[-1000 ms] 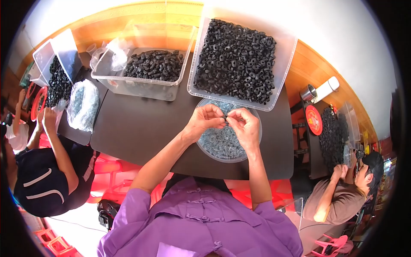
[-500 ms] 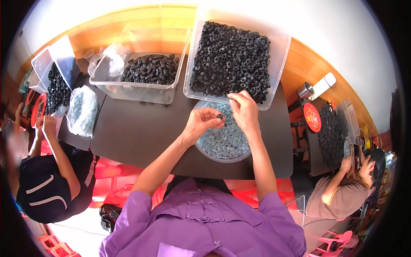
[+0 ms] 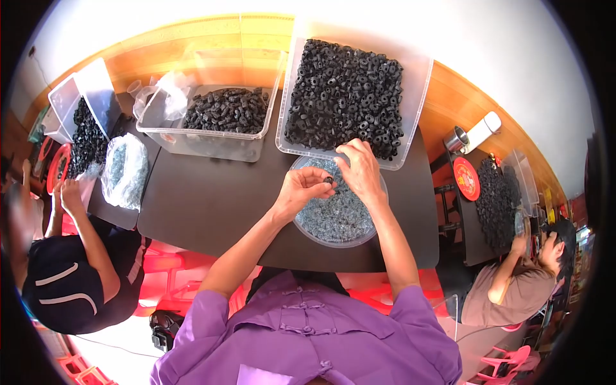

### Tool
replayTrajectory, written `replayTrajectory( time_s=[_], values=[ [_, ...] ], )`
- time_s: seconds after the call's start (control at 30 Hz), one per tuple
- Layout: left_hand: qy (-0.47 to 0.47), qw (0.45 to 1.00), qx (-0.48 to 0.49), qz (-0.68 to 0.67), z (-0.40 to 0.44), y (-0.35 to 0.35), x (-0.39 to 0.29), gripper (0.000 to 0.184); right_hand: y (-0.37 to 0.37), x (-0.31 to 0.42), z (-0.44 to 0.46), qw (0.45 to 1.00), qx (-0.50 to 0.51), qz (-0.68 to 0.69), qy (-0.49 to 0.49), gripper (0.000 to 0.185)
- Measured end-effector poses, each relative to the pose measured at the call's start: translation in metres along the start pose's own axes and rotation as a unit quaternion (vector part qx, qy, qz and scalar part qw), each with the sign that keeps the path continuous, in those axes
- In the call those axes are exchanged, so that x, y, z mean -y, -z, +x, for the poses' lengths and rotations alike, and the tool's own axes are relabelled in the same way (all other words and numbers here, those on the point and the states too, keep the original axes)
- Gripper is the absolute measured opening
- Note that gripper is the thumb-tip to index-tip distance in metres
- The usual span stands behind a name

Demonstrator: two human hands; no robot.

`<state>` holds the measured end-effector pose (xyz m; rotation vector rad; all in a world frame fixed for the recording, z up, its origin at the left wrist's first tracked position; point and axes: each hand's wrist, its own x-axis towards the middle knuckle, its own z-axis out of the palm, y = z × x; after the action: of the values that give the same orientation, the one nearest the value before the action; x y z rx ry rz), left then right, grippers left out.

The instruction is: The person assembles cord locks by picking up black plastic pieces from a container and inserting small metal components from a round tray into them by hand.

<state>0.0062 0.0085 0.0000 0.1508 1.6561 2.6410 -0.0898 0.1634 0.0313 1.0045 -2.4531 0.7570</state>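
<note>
My left hand (image 3: 303, 190) is closed in a pinch on a small black ring-shaped piece (image 3: 328, 181), over the left part of a round tub. My right hand (image 3: 361, 172) is just to the right, its fingers bent and thumb apart from the forefinger, with nothing visible between them. It hovers over the tub's back edge. Below both hands, the clear round tub (image 3: 340, 242) holds many small bluish clear pieces (image 3: 337, 218). Right behind it, a translucent tray (image 3: 416, 122) is filled with black hollow pieces (image 3: 346, 96).
A clear bin (image 3: 212, 146) with black ribbed pieces (image 3: 228, 110) stands at the back left, beside a plastic bag (image 3: 124, 173) of bluish pieces. People sit at the left (image 3: 83, 276) and right (image 3: 513, 282). The dark table (image 3: 205, 199) has its front edge near me.
My right hand has drawn back slightly from the tray's front edge, its thumb and forefinger parting. My left hand still holds the black piece, turned a little.
</note>
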Motion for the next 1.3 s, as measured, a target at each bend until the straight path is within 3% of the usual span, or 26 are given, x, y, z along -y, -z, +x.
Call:
replayTrajectory(
  time_s=[0.2,0.33,0.5,0.7,1.1,1.2,1.27,1.3],
  values=[
    [0.0,1.0,-0.004,-0.006,-0.001,0.0,-0.001,0.014,0.0,0.0,0.001,0.999,-0.014,0.015,-0.024,0.031],
    [-0.001,1.0,-0.004,-0.007,-0.001,0.0,0.0,0.013,0.01,0.006,0.003,0.997,0.053,-0.064,-0.007,0.039],
    [0.0,1.0,-0.006,-0.004,-0.001,0.002,0.003,0.014,0.005,0.002,0.002,0.995,0.044,-0.086,0.019,0.041],
    [0.002,1.0,-0.003,-0.004,-0.001,0.002,0.003,0.014,0.005,0.0,0.002,0.999,0.039,-0.009,-0.003,0.034],
    [0.002,1.0,-0.004,0.0,-0.001,0.003,0.002,0.014,0.0,-0.002,-0.002,0.997,-0.025,0.053,0.046,0.024],
    [0.003,1.0,-0.007,0.002,-0.001,0.003,0.002,0.014,0.001,-0.002,-0.001,0.993,-0.056,0.091,0.043,0.02],
    [0.004,1.0,-0.009,-0.001,-0.002,0.002,0.003,0.014,0.013,0.006,-0.001,0.962,-0.01,0.262,-0.074,0.019],
    [-0.001,1.0,-0.01,-0.001,-0.002,0.002,0.003,0.014,0.016,0.007,-0.004,0.946,0.002,0.313,-0.084,0.018]
  ],
)
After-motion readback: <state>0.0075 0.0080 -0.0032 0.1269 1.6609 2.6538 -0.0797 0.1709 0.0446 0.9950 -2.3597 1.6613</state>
